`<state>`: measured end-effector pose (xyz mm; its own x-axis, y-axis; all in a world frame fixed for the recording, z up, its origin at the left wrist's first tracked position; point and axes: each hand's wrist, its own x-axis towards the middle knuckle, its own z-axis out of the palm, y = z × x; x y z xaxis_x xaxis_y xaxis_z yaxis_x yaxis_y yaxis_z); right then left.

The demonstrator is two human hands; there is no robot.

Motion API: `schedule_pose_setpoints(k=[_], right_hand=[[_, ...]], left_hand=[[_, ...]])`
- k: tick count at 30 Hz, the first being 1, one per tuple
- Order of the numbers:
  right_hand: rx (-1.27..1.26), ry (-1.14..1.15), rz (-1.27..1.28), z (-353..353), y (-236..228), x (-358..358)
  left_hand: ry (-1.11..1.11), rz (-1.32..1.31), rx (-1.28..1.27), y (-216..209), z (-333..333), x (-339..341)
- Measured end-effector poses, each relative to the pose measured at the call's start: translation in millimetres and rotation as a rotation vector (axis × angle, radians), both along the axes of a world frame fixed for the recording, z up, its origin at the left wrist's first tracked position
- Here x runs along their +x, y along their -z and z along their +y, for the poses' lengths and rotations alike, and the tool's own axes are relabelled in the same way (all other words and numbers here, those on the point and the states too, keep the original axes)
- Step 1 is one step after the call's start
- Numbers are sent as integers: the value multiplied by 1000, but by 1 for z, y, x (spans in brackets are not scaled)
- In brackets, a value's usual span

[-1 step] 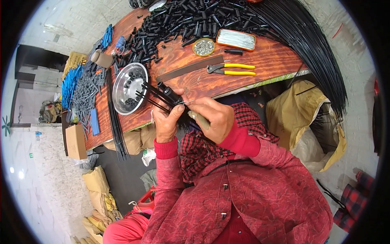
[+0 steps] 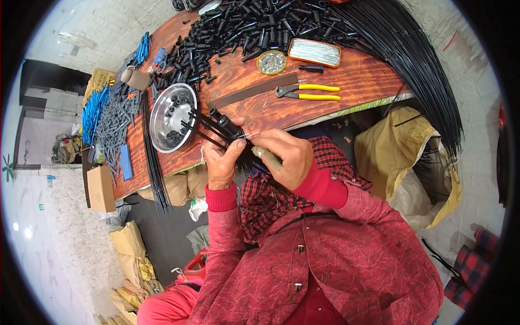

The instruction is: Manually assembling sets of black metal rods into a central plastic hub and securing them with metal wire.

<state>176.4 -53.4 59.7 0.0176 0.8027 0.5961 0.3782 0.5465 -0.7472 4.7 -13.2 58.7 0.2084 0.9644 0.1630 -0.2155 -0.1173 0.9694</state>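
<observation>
My left hand (image 2: pixel 221 168) is closed around a black tubular piece (image 2: pixel 226 127) just past the table's front edge. Several thin black rods (image 2: pixel 203 124) stick out beside that piece toward the left. A thin silvery pin (image 2: pixel 249 135) lies against the near end of the tube, pinched by my right hand (image 2: pixel 287 157). A grey-green cover (image 2: pixel 267 158) shows at the right thumb. The fingers of the left hand behind the tube are partly hidden.
On the wooden table (image 2: pixel 254 114) lie a clear bowl (image 2: pixel 153 130) of small black rings, yellow-handled pincers (image 2: pixel 319 93), a flat dark bar (image 2: pixel 253 91), a tray of silvery pins (image 2: pixel 315 52) and a round dish (image 2: pixel 271 63). Black tubes (image 2: pixel 260 27) pile up behind; long black rods (image 2: pixel 411 59) overhang the right.
</observation>
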Motion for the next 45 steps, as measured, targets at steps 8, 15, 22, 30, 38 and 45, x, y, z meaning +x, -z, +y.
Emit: schedule_pose_setpoints(k=[8, 15, 22, 30, 38, 45], right_hand=[[-222, -119, 196, 0, 7, 5], [-176, -139, 239, 3, 8, 3], [-207, -138, 195, 3, 3, 6], [-173, -108, 162, 4, -1, 9], [-118, -109, 111, 3, -7, 8], [-33, -67, 31, 3, -4, 9]], left_hand=[[-24, 6, 31, -2, -1, 6], [-69, -14, 45, 2, -2, 9], [-81, -11, 47, -1, -4, 17], [-75, 17, 39, -4, -8, 13], [-110, 62, 27, -7, -9, 18], [-87, 70, 27, -9, -7, 13]])
